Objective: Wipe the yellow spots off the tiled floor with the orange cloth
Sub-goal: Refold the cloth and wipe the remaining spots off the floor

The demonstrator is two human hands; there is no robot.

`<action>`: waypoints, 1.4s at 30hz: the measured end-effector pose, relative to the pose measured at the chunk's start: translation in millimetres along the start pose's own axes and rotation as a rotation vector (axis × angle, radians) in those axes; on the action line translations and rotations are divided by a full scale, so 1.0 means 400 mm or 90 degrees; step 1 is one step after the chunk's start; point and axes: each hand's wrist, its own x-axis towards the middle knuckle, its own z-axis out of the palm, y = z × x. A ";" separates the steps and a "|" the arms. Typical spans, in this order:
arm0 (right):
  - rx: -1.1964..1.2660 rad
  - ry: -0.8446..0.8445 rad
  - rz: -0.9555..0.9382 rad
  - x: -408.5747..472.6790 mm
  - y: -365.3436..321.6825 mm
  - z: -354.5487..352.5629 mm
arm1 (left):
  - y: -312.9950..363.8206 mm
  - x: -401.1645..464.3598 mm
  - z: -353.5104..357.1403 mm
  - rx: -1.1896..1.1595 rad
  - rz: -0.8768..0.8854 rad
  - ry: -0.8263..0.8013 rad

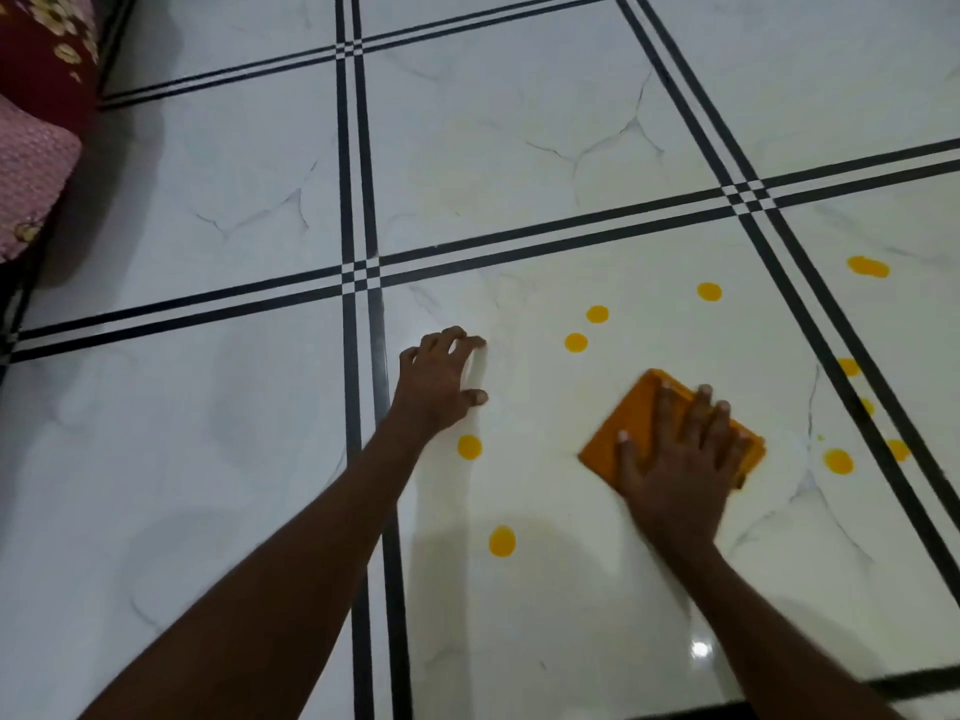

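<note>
A folded orange cloth [631, 426] lies flat on the white tiled floor [519, 174]. My right hand [675, 459] presses down on it with straight, spread fingers. My left hand [441, 379] rests on the floor to the left, propped on its fingertips and holding nothing. Several round yellow spots dot the tile: one [469, 447] near my left wrist, one [502, 540] closer to me, a pair [576, 343] beyond the cloth, one [838, 462] right of the cloth, and others [868, 267] farther right.
Black double lines [363, 200] cross the white marble-look tiles. A dark red flowered cushion [49, 49] and a pink fabric [31, 184] sit at the far left edge.
</note>
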 end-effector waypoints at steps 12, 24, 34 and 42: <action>0.015 -0.035 -0.176 -0.005 -0.166 0.059 | -0.141 -0.122 -0.018 -0.029 -0.119 0.071; 0.000 -0.160 -0.564 -0.212 -0.222 0.086 | -0.203 -0.159 -0.023 -0.009 -0.077 -0.101; 0.017 -0.104 -0.379 -0.054 -0.317 0.094 | -0.213 -0.156 0.000 0.073 -0.060 -0.091; 0.012 -0.106 -0.480 -0.136 -0.084 0.053 | -0.163 -0.163 0.008 0.070 -0.072 -0.009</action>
